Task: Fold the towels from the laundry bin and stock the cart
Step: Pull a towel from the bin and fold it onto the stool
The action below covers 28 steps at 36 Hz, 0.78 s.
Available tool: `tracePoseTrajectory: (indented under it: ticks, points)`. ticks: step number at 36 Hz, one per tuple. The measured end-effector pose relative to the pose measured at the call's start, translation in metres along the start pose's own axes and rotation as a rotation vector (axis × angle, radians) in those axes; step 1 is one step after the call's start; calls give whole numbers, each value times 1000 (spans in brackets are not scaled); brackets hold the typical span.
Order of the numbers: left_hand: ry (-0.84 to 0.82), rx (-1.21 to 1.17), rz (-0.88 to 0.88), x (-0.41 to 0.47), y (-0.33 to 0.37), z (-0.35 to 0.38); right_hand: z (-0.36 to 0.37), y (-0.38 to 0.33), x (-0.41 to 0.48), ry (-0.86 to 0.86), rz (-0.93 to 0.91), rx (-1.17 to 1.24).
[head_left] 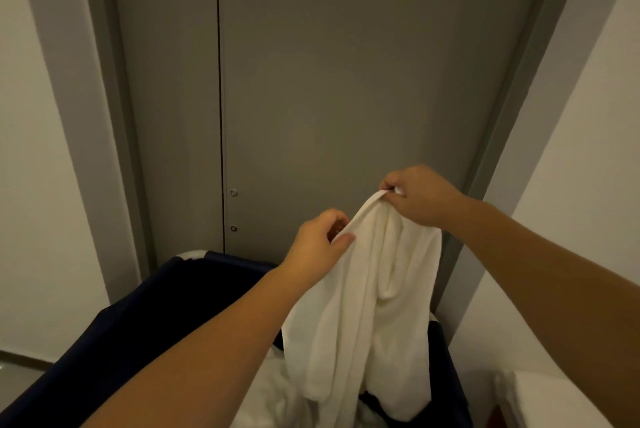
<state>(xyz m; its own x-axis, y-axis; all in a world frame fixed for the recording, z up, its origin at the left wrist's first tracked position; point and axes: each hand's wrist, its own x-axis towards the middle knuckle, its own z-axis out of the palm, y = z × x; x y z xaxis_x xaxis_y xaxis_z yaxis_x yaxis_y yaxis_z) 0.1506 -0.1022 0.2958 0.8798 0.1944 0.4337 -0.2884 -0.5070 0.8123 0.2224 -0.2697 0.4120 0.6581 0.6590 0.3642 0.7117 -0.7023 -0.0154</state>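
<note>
Head view: towel (374, 306) held up over the laundry bin (145, 316)

Grey double doors (329, 81) fill the background. Below them stands the dark blue laundry bin, with more white linen (270, 393) bunched inside. The white towel hangs in long folds over the bin's right half. The right hand (419, 195) pinches its top edge at the highest point, and the left hand (318, 244) pinches the same edge lower down. A pale stack (540, 400) at lower right may be folded towels, too blurred to say

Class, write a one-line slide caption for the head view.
The left hand and right hand pinch the hem of a white towel above the blue laundry bin, facing grey doors.
</note>
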Motion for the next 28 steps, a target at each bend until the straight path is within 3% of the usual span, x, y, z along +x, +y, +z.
tracePoseTrajectory:
  ticks: [7,12,15,19,21,23,28]
  points:
    - [-137,4,-129,-5,-15,-3,3,11,-5,6,41,-11]
    - [-82,-56,-127,-15,-29,-8,6,19,-6,-3,68,-13]
    - [-86,2,-39,-19,-29,-10,8,21,-6,4,81,11]
    - [-35,273,267,-19,-32,-9,10,18,-4,7,71,24]
    - [-35,385,330,-20,-33,-8,11,17,-3,-8,69,24]
    - [-53,427,307,-21,-34,-8,12,17,-2,-16,68,30]
    - [-228,493,10,-12,-32,-18,12,13,-4,-49,62,10]
